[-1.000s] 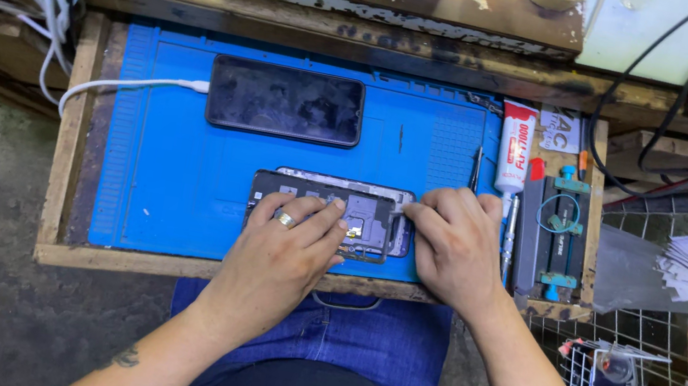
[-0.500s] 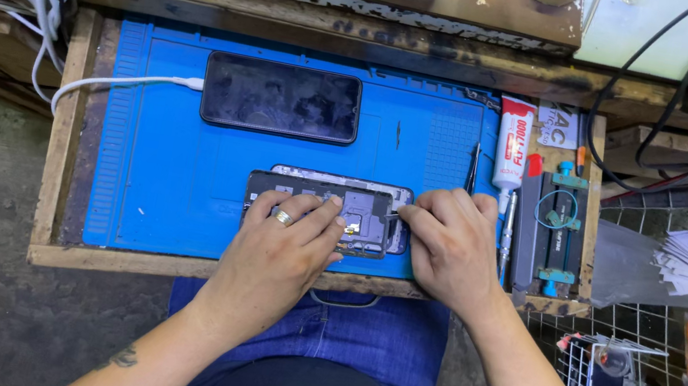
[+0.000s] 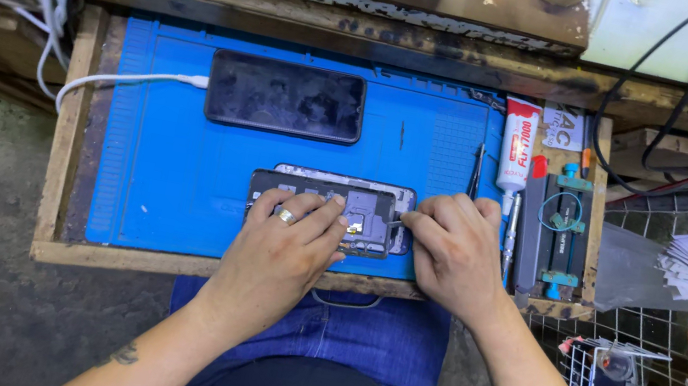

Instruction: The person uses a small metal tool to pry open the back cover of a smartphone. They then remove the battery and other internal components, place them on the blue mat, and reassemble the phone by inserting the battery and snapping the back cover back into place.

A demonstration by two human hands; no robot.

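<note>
Nearest me, my left hand (image 3: 284,244) lies spread flat on the opened phone (image 3: 324,210), fingers pressing its dark back; my right hand (image 3: 454,249) pinches a thin tool at the phone's right edge — both on the blue mat (image 3: 173,155). Beyond, a dark phone (image 3: 285,97) lies face-up, white cable (image 3: 125,80) plugged in. Right of the mat stands a white glue tube (image 3: 517,143) with red label — behind it, a small white card (image 3: 564,126).
</note>
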